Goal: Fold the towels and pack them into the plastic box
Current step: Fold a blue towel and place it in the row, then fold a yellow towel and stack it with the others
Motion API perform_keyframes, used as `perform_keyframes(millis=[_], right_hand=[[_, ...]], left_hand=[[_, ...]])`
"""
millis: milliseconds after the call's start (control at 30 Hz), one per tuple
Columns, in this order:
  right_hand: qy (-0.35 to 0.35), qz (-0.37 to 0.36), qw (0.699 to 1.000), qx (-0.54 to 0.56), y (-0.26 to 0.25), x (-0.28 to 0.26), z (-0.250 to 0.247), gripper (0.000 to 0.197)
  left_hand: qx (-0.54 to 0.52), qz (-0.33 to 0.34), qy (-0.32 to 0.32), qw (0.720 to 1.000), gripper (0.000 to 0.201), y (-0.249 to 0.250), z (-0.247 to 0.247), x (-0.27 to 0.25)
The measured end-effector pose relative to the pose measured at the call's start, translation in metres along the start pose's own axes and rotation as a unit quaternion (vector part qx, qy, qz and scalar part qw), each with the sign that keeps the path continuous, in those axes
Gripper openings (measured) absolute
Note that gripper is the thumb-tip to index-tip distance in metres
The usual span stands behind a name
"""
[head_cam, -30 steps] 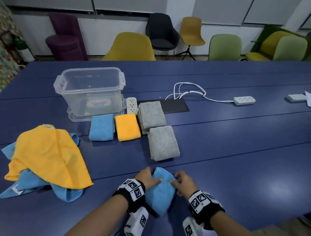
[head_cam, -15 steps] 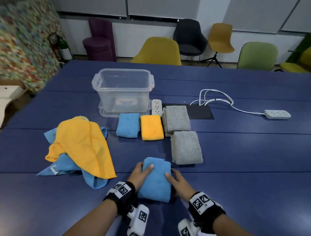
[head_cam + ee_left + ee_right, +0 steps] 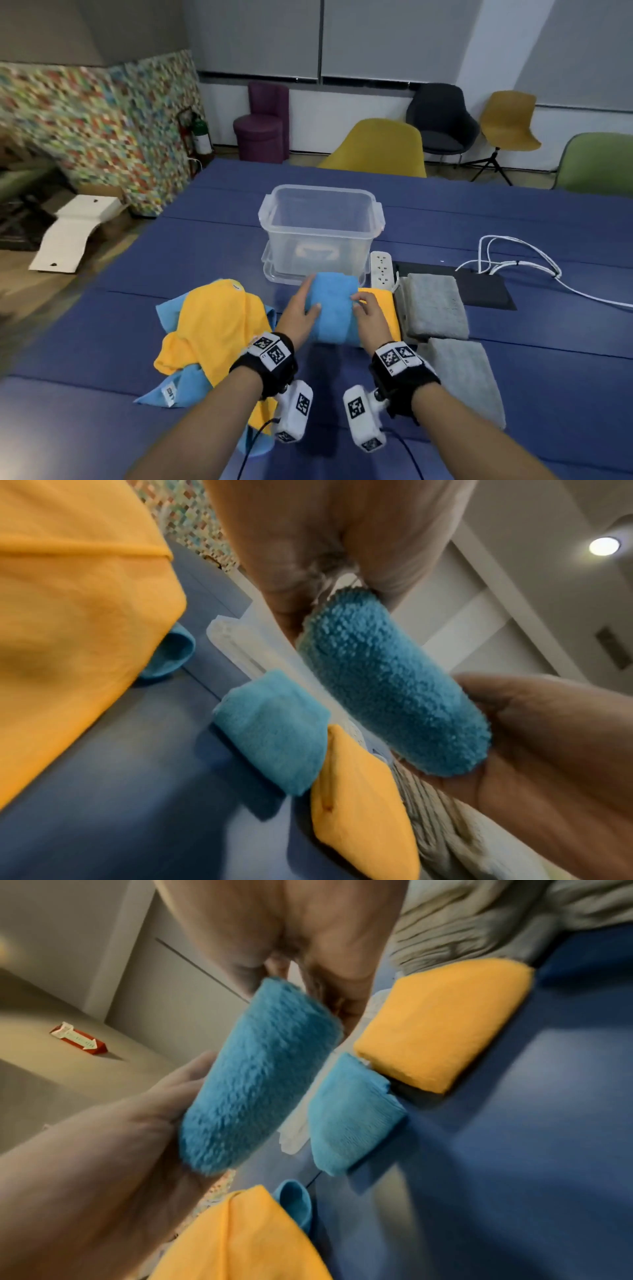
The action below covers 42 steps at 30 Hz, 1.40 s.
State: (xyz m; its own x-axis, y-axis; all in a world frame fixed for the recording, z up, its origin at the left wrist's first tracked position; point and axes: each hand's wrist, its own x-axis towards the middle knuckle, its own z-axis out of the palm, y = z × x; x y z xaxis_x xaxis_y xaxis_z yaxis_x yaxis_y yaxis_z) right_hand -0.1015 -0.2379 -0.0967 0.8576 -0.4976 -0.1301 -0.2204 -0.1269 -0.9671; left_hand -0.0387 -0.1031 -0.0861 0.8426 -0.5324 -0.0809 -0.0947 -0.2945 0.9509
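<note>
I hold a folded blue towel [image 3: 331,308] in the air between both hands, the left hand [image 3: 303,310] on its left side and the right hand [image 3: 368,313] on its right. Thumbs lie on top and fingers curl underneath, as the held blue towel [image 3: 387,685] [image 3: 260,1074] shows in both wrist views. It hangs just above another folded blue towel [image 3: 274,731] and a folded orange towel [image 3: 441,1023] lying on the table. Right behind them stands the clear plastic box [image 3: 322,226], open with no towel in it.
Two folded grey towels [image 3: 433,305] [image 3: 462,377] lie to the right. An unfolded orange towel [image 3: 212,329] covers a blue one at the left. A white power strip [image 3: 382,269], a black mat [image 3: 486,287] and white cables [image 3: 513,260] sit right of the box.
Both hands lifted the folded blue towel off the near part of the table and carried it forward, over the row of folded towels by the box. The head view swung left.
</note>
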Motion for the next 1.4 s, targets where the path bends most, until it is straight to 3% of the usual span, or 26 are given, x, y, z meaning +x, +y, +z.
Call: perform_keyframes(millis=[67, 133, 233, 300, 367, 400, 433, 533, 600, 700, 767, 833, 900, 967, 1033, 1100, 1267, 1333, 1400], right_hand=[[-0.026, -0.005, 1.0, -0.016, -0.005, 0.016, 0.011, 0.024], [-0.036, -0.009, 0.993, -0.11, -0.004, 0.028, 0.02, 0.042], [-0.035, -0.003, 0.973, -0.228, 0.014, 0.048, 0.034, 0.049], [-0.059, 0.012, 0.939, -0.34, 0.026, 0.052, 0.041, 0.049], [-0.025, -0.001, 0.903, -0.43, 0.04, 0.059, 0.046, 0.047], [-0.054, 0.017, 0.892, -0.448, 0.041, 0.063, 0.049, 0.052], [-0.04, 0.011, 0.881, -0.471, 0.045, 0.068, 0.054, 0.059], [-0.054, 0.03, 0.855, -0.515, 0.044, 0.073, 0.055, 0.056], [-0.06, 0.042, 0.866, -0.494, 0.04, 0.07, 0.051, 0.053], [-0.022, -0.007, 0.885, -0.465, 0.024, 0.051, 0.042, 0.053], [0.023, -0.065, 0.897, -0.436, 0.019, 0.033, 0.037, 0.049], [0.041, -0.14, 0.904, -0.402, 0.016, 0.013, 0.038, 0.043], [-0.003, -0.192, 0.895, -0.402, 0.018, -0.007, 0.041, 0.037], [-0.084, -0.197, 0.896, -0.388, 0.019, -0.028, 0.046, 0.03], [-0.158, -0.137, 0.916, -0.343, 0.016, -0.047, 0.049, 0.028], [-0.189, -0.095, 0.934, -0.287, 0.012, -0.059, 0.052, 0.028], [-0.193, -0.048, 0.975, -0.097, -0.009, -0.071, 0.052, 0.034], [-0.198, -0.038, 0.979, -0.004, -0.019, -0.074, 0.048, 0.03], [-0.185, -0.062, 0.981, 0.01, -0.024, -0.077, 0.038, 0.025]], left_hand=[[0.07, 0.026, 0.012, 0.997, 0.051, -0.01, -0.007, 0.028], [0.098, 0.019, 0.019, 0.995, 0.048, -0.021, -0.009, 0.051], [0.148, 0.003, 0.005, 0.989, 0.048, -0.043, -0.005, 0.075], [0.238, -0.017, -0.022, 0.971, 0.05, -0.062, 0.001, 0.084], [0.337, -0.043, -0.037, 0.94, 0.052, -0.078, 0.006, 0.09], [0.355, -0.056, -0.04, 0.932, 0.053, -0.083, 0.007, 0.092], [0.35, -0.069, -0.042, 0.933, 0.053, -0.085, 0.008, 0.095], [0.333, -0.079, -0.064, 0.937, 0.051, -0.083, 0.006, 0.101], [0.355, -0.076, -0.06, 0.93, 0.049, -0.076, 0.002, 0.095], [0.428, -0.059, 0.021, 0.901, 0.046, -0.058, -0.02, 0.073], [0.479, -0.006, 0.145, 0.866, 0.043, -0.051, -0.04, 0.057], [0.491, -0.031, 0.248, 0.834, 0.047, -0.055, -0.062, 0.041], [0.464, -0.178, 0.233, 0.836, 0.058, -0.059, -0.082, 0.023], [0.454, -0.257, 0.184, 0.833, 0.06, -0.059, -0.093, 0.01], [0.464, -0.227, 0.168, 0.839, 0.05, -0.054, -0.096, -0.003], [0.452, -0.173, 0.178, 0.857, 0.039, -0.034, -0.093, -0.016], [0.371, -0.079, 0.174, 0.909, 0.031, 0.011, -0.055, -0.064], [0.332, -0.069, 0.164, 0.926, 0.029, 0.02, -0.037, -0.081], [0.24, -0.058, 0.155, 0.957, 0.022, 0.026, -0.022, -0.095]])
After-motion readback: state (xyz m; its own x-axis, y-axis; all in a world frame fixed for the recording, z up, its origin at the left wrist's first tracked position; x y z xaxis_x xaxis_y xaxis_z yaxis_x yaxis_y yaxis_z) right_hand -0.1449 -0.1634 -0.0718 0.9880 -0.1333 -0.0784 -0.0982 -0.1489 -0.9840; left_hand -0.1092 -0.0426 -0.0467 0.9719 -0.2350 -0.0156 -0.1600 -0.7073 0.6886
